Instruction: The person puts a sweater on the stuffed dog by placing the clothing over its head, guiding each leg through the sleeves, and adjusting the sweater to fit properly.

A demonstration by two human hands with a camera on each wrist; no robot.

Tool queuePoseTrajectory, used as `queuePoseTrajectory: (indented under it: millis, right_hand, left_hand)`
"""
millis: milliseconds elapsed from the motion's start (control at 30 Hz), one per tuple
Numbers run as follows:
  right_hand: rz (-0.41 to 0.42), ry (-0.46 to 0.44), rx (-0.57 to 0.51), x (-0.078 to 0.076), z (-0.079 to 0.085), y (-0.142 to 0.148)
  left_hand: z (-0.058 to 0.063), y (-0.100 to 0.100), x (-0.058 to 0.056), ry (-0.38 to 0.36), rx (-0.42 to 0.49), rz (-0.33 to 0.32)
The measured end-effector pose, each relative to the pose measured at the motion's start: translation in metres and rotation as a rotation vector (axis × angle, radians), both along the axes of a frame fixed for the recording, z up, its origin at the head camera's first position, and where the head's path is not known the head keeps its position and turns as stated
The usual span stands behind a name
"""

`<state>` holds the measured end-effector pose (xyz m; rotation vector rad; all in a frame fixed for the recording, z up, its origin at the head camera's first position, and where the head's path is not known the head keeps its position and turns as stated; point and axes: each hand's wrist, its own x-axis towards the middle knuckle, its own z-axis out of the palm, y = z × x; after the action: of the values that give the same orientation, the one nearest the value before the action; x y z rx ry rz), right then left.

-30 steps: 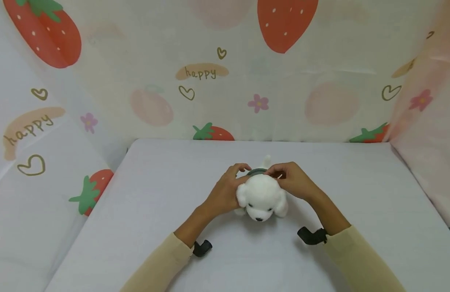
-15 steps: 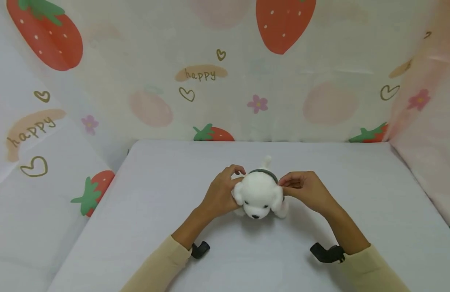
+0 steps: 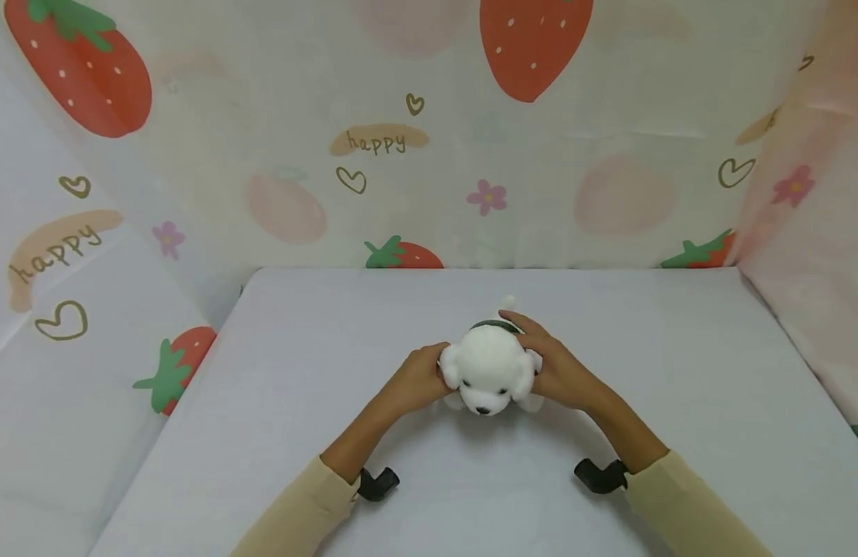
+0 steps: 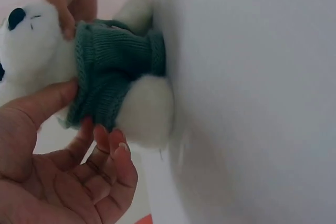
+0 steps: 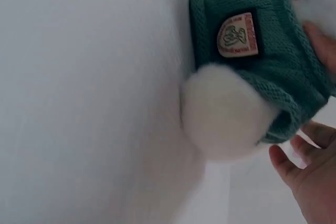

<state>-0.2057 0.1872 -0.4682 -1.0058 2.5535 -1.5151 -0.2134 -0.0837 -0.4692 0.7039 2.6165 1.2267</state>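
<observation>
A white plush dog stands on the table, its face toward me. It wears a green knitted sweater with a sewn-on patch on its chest or belly side. My left hand holds the dog's left-of-view flank, thumb at the sweater's neck edge and fingertips at its lower side in the left wrist view. On the other flank my right hand spans the dog, fingers reaching over its back and thumb behind the ear. Part of the right fingers is hidden behind the head.
The white-covered table reaches back to a cloth backdrop printed with strawberries and hearts. Black wrist cameras, one at the left sleeve and one at the right sleeve, stick out inward over the table.
My right hand drew outward along the dog's side, then came back in with fingers over its back. My left hand slid lower on the flank. The dog shifted slightly left.
</observation>
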Motion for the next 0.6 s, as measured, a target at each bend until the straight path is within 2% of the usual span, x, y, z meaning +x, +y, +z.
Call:
queuePoseTrajectory:
  millis: [100,233,300,367,467,600]
  right_hand:
    - [-0.013,0.013,0.000,-0.001,-0.002,-0.001]
    - [-0.064,0.042,0.035,-0.001,-0.001,0.002]
    - [-0.071,0.048,0.043,-0.002,-0.001,0.003]
    - [-0.059,0.037,0.036,-0.001,0.000,0.004]
    - [-0.040,-0.010,0.025,0.004,0.001,0.007]
    - [-0.109,-0.029,0.031,0.015,0.001,0.017]
  left_hand:
    - [0.002,-0.001,-0.002,-0.079,0.022,-0.015]
    - [0.005,-0.006,-0.006,-0.229,0.188,-0.088]
    - [0.005,-0.011,-0.008,-0.276,0.256,-0.122]
    - [0.003,-0.016,-0.010,-0.273,0.276,-0.128]
    - [0.000,-0.021,-0.009,-0.204,0.219,-0.099]
    - [-0.003,-0.024,-0.009,-0.159,0.128,-0.077]
